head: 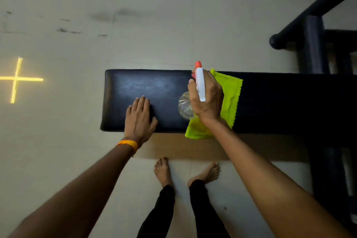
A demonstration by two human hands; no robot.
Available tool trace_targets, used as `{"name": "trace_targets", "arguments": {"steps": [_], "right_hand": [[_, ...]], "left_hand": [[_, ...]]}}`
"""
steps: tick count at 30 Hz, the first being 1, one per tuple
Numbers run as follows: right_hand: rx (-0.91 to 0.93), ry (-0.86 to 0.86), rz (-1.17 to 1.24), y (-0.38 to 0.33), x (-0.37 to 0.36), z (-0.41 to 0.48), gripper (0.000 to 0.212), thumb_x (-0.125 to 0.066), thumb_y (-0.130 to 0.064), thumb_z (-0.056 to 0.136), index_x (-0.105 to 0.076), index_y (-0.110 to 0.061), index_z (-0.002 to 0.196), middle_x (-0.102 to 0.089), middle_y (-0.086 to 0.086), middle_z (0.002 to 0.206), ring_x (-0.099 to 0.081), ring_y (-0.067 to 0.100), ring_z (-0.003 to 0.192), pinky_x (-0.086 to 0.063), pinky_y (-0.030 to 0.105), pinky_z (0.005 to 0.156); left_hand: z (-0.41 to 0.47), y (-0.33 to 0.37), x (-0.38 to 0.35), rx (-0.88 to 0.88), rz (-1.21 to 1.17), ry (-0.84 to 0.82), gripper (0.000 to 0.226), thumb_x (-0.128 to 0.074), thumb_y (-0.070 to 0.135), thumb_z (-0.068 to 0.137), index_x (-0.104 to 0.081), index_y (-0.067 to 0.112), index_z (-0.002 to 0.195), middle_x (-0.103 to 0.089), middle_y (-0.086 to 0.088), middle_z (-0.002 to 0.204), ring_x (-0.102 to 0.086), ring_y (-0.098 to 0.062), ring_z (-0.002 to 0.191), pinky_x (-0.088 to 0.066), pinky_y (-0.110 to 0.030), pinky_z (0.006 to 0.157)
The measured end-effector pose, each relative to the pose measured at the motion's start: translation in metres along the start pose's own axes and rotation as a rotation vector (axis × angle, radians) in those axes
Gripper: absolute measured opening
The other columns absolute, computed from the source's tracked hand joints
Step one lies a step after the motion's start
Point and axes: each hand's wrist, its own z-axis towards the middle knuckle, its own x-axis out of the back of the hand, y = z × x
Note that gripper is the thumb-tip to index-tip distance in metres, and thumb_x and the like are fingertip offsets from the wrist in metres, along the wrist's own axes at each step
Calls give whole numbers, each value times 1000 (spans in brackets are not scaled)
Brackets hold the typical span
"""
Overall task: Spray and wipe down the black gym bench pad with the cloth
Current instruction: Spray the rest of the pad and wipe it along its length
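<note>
Spraying stage, I judge: the right hand (pixel 207 100) clamps its grip on a clear, white-headed spray bottle (pixel 200 83) over the lime-green cloth (pixel 231 92) lying on the black padded table (pixel 154 83), left hand (pixel 139 118) flat there, grip apart; next, aim at the pad and squeeze.

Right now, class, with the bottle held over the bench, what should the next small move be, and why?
Probably point the spray bottle at the bare bench pad and squeeze the trigger. The right hand grips it above the pad, the green cloth lies unheld beneath it, and the left hand rests flat on the pad.
</note>
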Motion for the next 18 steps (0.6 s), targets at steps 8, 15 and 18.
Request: {"name": "trace_targets", "arguments": {"steps": [8,15,18], "right_hand": [[38,-154,36,-8,-53,-3,40,-63,-24,91,-62,-4,126,-69,10,118,-67,27,104,-54,36,88],[-38,-433,109,7,-49,-8,85,-77,-28,78,-35,-19,151,-56,2,139,-60,18,114,-52,30,93],[-102,-413,168,32,-28,-18,75,-69,-25,76,-41,-18,146,-56,3,135,-59,13,115,-51,25,93]], "left_hand": [[1,-30,-17,65,-20,-45,64,-59,34,93,-41,2,146,-35,-20,160,-30,-38,149,-32,-53,119],[2,-19,-32,56,-33,87,41,-60,30,89,-53,6,122,-54,-18,131,-52,-37,123,-46,-50,102],[-3,-6,-34,32,-62,171,20,-60,21,89,-55,6,101,-58,-16,102,-56,-36,93,-48,-48,78]]}}
